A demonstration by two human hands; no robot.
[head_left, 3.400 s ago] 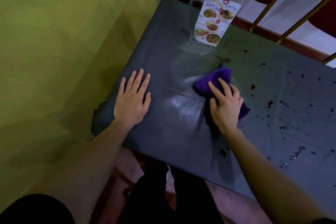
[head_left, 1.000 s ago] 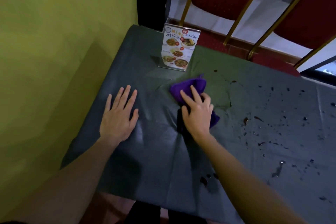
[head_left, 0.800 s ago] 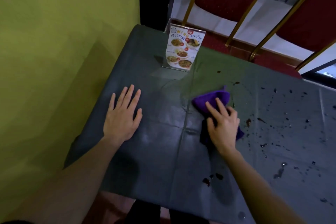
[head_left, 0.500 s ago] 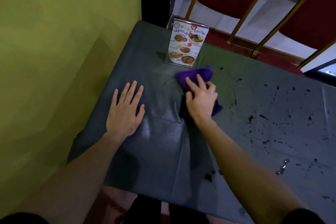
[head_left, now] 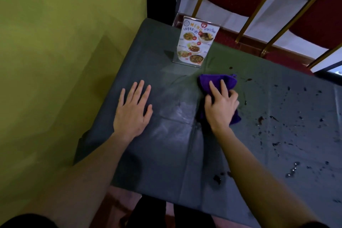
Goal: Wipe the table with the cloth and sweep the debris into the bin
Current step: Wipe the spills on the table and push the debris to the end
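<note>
A purple cloth (head_left: 224,82) lies bunched on the dark grey table (head_left: 166,163), just in front of the menu stand. My right hand (head_left: 221,107) presses down on the cloth and grips it, covering its near half. My left hand (head_left: 132,113) lies flat on the table to the left, fingers spread, holding nothing. Dark specks and wet spots of debris (head_left: 261,119) are scattered over the right half of the table. More dark bits (head_left: 217,178) sit near the front edge. No bin is in view.
An upright menu stand (head_left: 197,42) stands near the table's far edge. A yellow-green wall (head_left: 64,61) runs along the left side. Red chairs with gold frames (head_left: 259,5) stand beyond the table. My dark-clothed legs (head_left: 151,214) show below the front edge.
My right hand has slid the cloth a little to the right and toward me, away from the menu stand. My left hand has stayed flat in place.
</note>
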